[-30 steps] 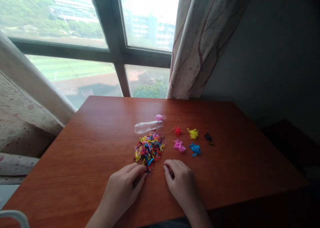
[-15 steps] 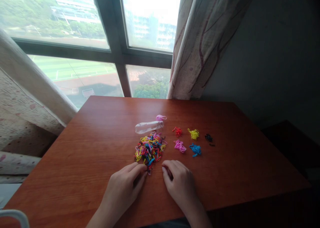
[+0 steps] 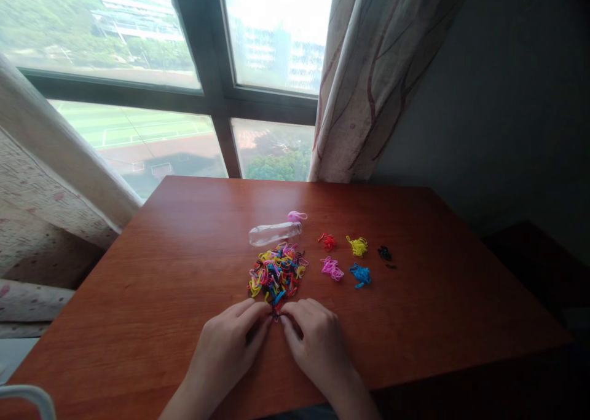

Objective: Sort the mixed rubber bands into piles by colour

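Observation:
A mixed heap of coloured rubber bands [image 3: 276,273] lies on the wooden table [image 3: 184,241]. At its near edge, my left hand [image 3: 233,337] pinches a few bands between thumb and forefinger. Facing it, my right hand [image 3: 313,334] has thumb and fingertips closed at the same small bunch; whatever sits in that pinch is too small to make out. To the right are single-colour piles: red bands [image 3: 327,241], yellow bands [image 3: 357,246], pink bands [image 3: 332,269], blue bands [image 3: 361,275] and a small group of black bands [image 3: 385,253].
Behind the heap a clear bottle [image 3: 275,233] lies on its side, with a pink looped cap [image 3: 295,216] beyond it. A window [image 3: 216,94] and curtains [image 3: 359,82] stand past the table's far edge. A white curved object [image 3: 32,395] shows at lower left.
My right hand has moved left, and its fingertips now meet the bands beside my left hand. My left hand has stayed in place, and the piles look the same.

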The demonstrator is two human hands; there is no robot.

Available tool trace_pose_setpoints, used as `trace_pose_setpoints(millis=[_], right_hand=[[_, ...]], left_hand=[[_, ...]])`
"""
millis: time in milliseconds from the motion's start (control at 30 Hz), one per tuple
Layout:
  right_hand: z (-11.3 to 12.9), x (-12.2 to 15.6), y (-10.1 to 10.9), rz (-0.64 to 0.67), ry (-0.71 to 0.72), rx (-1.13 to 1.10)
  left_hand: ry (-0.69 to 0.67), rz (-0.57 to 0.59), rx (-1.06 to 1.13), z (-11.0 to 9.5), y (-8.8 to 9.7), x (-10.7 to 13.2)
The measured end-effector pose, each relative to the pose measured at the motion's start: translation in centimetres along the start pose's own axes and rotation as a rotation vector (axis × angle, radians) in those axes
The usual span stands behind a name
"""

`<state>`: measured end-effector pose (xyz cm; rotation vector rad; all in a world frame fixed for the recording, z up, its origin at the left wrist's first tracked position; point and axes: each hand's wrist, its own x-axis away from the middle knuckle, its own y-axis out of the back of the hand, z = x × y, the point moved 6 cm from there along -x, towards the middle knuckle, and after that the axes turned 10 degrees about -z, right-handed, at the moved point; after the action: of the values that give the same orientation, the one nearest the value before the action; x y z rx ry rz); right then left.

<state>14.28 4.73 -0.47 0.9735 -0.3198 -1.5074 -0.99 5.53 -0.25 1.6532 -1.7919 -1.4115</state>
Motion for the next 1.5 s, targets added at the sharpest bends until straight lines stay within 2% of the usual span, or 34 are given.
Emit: trace_pose_setpoints(millis=[167,267,367,467,567,667,767,867,1000,1167,1233,1333,1500], right_hand=[[-0.7,0.4,1.1,-0.073,-0.061,-0.161],[-2.5,0.6,3.0,-0.140,-0.120,-0.186],[-6.3,0.6,6.5,-0.261,-0.193,-0.093],[-11.5,0.5,10.7,-0.407,-0.272,0.086],[-16.4,0.3,14.0,-0.461,-0.344,0.259],[-19.4,-0.1,15.3,-0.430,-0.349,0.356],[-20.4,-0.4,15.3,-0.387,-0.334,0.414],[-20.3,-0.4,14.9,-0.377,-0.321,0.458],[-19.4,0.3,15.0,-0.451,-0.330,0.451],[-16.0,1.2,14.1,-0.500,-0.287,0.351],[-13.9,1.5,12.9,-0.483,-0.246,0.279],[-10.7,1.8,9.9,-0.410,-0.197,0.145],[-5.4,1.8,4.1,-0.159,-0.080,0.002]], left_hand=[[0.003,0.017,0.000,0.1,-0.1,0.1],[0.004,0.019,-0.011,0.2,-0.3,0.1],[0.004,0.021,-0.014,0.2,-0.3,0.1],[0.002,0.020,-0.016,0.2,-0.3,0.1],[-0.005,0.025,-0.016,0.2,-0.3,0.1],[-0.006,0.030,-0.014,0.3,-0.4,0.1],[-0.002,0.025,-0.017,0.4,-0.4,0.1],[-0.001,0.019,-0.020,0.3,-0.4,0.1],[0.008,0.022,-0.006,0.2,-0.3,0.1],[0.021,0.028,0.001,0.3,-0.3,0.1],[0.025,0.032,0.000,0.3,-0.4,0.1],[0.033,0.038,-0.003,0.3,-0.4,0.2],[0.028,0.037,-0.006,0.2,-0.3,0.3]])
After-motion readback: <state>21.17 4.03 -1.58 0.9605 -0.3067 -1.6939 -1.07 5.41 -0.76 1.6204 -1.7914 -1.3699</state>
